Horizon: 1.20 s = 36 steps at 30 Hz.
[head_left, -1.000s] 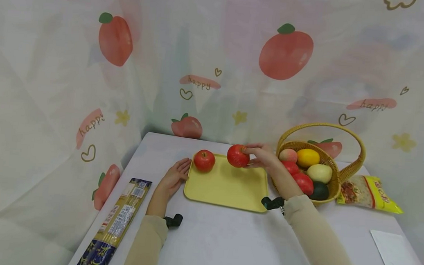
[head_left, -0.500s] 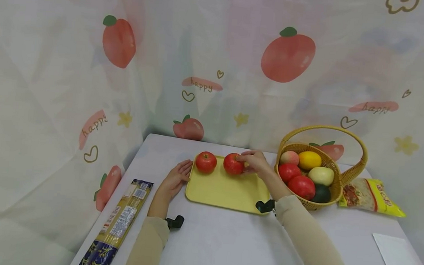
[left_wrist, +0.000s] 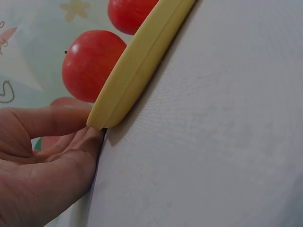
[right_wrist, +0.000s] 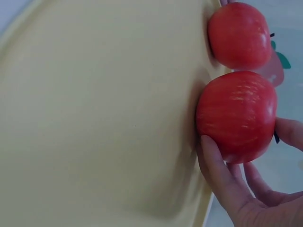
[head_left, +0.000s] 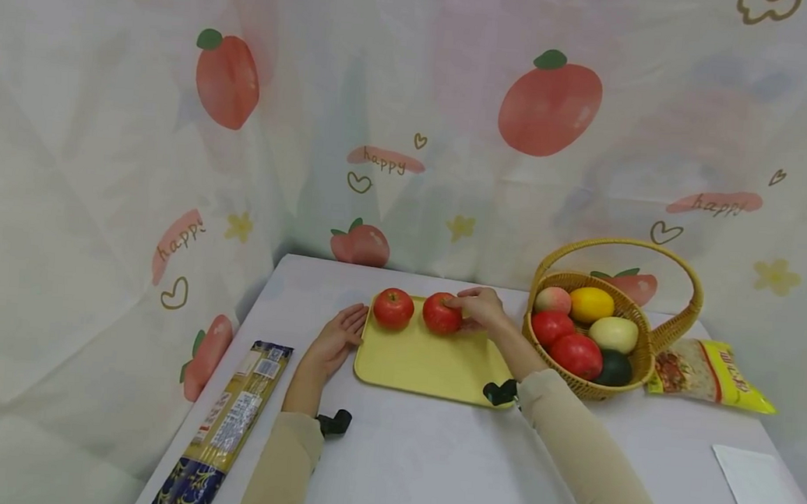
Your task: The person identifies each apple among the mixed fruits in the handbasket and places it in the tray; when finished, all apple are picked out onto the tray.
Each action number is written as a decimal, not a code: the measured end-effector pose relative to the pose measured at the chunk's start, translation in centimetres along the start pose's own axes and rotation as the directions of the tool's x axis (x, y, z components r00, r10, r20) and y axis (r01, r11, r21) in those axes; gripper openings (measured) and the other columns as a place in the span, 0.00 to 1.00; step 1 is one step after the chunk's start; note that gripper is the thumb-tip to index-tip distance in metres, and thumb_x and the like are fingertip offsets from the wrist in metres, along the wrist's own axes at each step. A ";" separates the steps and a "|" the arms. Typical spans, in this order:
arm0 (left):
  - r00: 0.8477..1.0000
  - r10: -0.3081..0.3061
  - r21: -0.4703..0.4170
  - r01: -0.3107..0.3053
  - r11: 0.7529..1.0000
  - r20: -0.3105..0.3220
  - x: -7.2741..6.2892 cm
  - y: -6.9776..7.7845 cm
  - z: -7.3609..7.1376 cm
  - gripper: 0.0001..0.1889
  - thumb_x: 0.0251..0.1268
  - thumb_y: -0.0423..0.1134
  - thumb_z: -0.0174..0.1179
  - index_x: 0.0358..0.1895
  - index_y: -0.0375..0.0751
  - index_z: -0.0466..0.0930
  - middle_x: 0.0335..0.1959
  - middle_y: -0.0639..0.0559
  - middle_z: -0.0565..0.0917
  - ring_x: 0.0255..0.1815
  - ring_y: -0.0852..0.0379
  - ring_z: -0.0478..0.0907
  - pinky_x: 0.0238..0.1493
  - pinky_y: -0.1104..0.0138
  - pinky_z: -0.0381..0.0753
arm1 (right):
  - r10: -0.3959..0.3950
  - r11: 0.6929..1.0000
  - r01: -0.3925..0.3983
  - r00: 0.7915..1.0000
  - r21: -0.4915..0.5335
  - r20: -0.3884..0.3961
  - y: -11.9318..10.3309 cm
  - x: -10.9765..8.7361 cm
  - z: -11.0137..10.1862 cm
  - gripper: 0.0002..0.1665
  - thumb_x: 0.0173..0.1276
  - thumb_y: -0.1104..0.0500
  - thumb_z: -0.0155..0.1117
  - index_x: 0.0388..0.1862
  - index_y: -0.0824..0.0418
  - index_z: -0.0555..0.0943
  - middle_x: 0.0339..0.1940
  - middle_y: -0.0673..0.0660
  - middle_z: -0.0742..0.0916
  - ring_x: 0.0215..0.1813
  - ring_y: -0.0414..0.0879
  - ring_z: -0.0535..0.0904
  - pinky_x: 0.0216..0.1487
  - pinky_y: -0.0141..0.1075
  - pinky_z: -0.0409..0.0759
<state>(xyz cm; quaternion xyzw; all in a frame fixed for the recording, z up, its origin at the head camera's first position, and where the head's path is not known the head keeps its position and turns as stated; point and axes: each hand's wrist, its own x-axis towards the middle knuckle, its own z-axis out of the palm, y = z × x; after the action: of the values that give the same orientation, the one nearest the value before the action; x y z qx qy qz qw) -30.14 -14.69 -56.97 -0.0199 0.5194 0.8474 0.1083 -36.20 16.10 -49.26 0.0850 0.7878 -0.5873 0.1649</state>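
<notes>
Two red apples stand side by side on the yellow tray [head_left: 430, 367], near its far edge. My right hand [head_left: 485, 311] holds the right apple [head_left: 441, 314], its thumb up by the stem and its fingers against the side. In the right wrist view that apple [right_wrist: 236, 116] sits low over the tray, close to the left apple [right_wrist: 240, 35]. My left hand [head_left: 334, 342] lies at the tray's left edge with fingers extended. In the left wrist view a straight digit [left_wrist: 59, 121] of this hand meets the tray rim [left_wrist: 125, 75], and other fingers lie beside it.
A wicker basket [head_left: 675, 329] with several fruits stands right of the tray, its tall handle arching up. Behind it lies a yellow snack-like packet [head_left: 714, 374]. A white sheet [head_left: 766, 496] is at front right, a long noodle packet [head_left: 222, 427] at left. Printed cloth [head_left: 435, 207] hangs behind.
My right hand has lowered the right apple onto the tray and shifted it slightly left, closer to the other apple. My left hand stays at the tray's left edge.
</notes>
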 end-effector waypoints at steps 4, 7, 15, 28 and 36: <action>1.000 0.006 0.000 -0.006 1.000 0.002 0.2 0.1 0.1 0.47 0.52 0.04 0.39 0.82 0.29 0.51 0.83 0.35 0.55 0.85 0.43 0.50 0.84 0.56 0.52 | -0.002 1.000 0.002 1.000 -0.009 -0.012 -0.1 -0.3 0.1 0.36 0.67 0.53 0.73 0.69 0.69 0.73 0.70 0.70 0.74 0.51 0.63 0.88 0.58 0.57 0.85; 1.000 0.006 0.001 -0.006 1.000 0.005 0.2 0.1 0.1 0.47 0.52 0.04 0.39 0.82 0.29 0.50 0.83 0.34 0.55 0.85 0.43 0.50 0.84 0.56 0.52 | -0.002 1.000 0.002 1.000 -0.010 -0.003 -0.3 -0.8 0.1 0.37 0.68 0.53 0.71 0.70 0.69 0.72 0.69 0.70 0.75 0.55 0.64 0.86 0.60 0.57 0.84; 1.000 -0.005 0.003 0.005 1.000 0.003 0.1 0.1 0.2 0.48 0.52 0.04 0.40 0.82 0.30 0.50 0.83 0.35 0.54 0.85 0.43 0.50 0.84 0.56 0.52 | -0.084 0.990 0.085 0.996 -0.108 0.016 -2.2 -3.7 -1.4 0.36 0.74 0.52 0.65 0.73 0.69 0.70 0.71 0.69 0.76 0.73 0.67 0.71 0.71 0.59 0.76; 1.000 0.006 0.017 -0.006 1.000 -0.011 0.1 0.0 0.0 0.47 0.52 0.04 0.39 0.82 0.29 0.50 0.83 0.34 0.55 0.85 0.42 0.50 0.84 0.55 0.52 | -0.162 0.983 0.165 0.986 -0.077 0.034 -4.3 -7.0 -5.5 0.37 0.77 0.49 0.64 0.77 0.66 0.68 0.74 0.69 0.75 0.73 0.65 0.73 0.72 0.55 0.76; 1.000 0.010 0.013 -0.010 1.000 0.004 0.0 -0.2 0.1 0.47 0.52 0.04 0.39 0.82 0.28 0.49 0.84 0.33 0.53 0.85 0.42 0.48 0.84 0.56 0.50 | -0.169 0.980 0.168 0.986 -0.111 0.000 -4.9 -8.8 -8.2 0.37 0.78 0.49 0.63 0.77 0.67 0.68 0.73 0.70 0.76 0.70 0.64 0.77 0.69 0.52 0.78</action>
<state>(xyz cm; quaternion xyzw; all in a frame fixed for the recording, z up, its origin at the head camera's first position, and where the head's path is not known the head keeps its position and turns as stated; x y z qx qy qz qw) -30.11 -14.55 -57.07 -0.0150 0.5247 0.8446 0.1055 -30.94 23.00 -39.62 0.0116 0.8244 -0.5541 0.1151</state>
